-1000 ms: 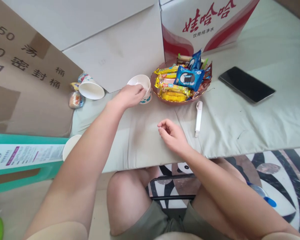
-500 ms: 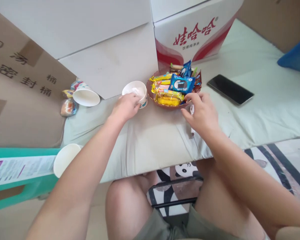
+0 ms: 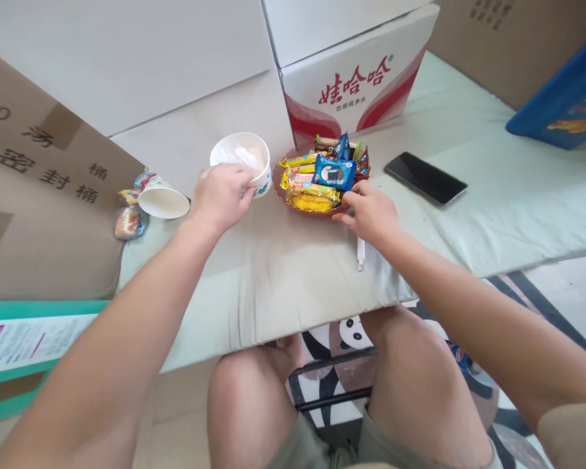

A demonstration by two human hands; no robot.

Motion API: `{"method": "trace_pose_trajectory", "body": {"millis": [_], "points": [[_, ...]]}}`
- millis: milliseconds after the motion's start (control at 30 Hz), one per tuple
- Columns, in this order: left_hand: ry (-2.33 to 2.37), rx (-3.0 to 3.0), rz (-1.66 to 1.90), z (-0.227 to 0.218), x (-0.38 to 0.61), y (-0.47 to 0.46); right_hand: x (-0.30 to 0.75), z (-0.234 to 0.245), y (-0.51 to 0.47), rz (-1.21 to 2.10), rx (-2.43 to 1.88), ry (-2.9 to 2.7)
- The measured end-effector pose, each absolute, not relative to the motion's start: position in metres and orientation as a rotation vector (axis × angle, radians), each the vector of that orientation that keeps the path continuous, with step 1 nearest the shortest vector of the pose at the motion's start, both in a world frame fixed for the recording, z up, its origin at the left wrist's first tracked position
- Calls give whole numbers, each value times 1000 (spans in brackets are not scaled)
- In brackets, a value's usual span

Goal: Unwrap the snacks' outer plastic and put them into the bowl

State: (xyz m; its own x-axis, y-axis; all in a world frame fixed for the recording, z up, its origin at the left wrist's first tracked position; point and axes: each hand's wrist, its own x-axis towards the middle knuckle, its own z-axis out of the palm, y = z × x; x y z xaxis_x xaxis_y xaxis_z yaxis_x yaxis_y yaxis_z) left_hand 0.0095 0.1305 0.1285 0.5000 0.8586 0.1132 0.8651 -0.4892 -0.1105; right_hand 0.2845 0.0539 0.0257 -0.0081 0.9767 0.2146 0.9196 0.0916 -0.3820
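My left hand grips the near rim of a white paper cup, thumb outside it; white, crumpled-looking stuff shows inside. The cup appears raised slightly off the cloth. Just right of it stands a reddish-brown bowl heaped with wrapped snacks, among them a blue packet and yellow packets. At the bowl's front right edge, my right hand has thumb and fingers closed about the rim. Under that hand lies a thin white stick-like object, partly hidden.
A black phone lies right of the bowl. At the left, another paper cup lies tipped beside a wrapped bun. White cartons stand behind, a brown carton left, a blue package far right.
My left hand has brought the paper cup up and a little toward the left. The right hand stays by the bowl, its fingers closing at the rim. The view has shifted.
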Motion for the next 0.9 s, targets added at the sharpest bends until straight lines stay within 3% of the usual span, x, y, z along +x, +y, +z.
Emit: {"method": "trace_pose_trajectory", "body": {"millis": [233, 433, 733, 900], "points": [[-1612, -2593, -338, 179, 57, 141, 329, 34, 28, 74, -1647, -1927], [-1415, -2778, -422, 196, 179, 172, 414, 52, -31, -135, -1598, -1794], [-913, -3037, -334, 112, 393, 237, 537, 51, -73, -611, -1761, -1731], [-966, -2936, -316, 77, 431, 263, 559, 29, -70, -530, -1881, -1590]]}}
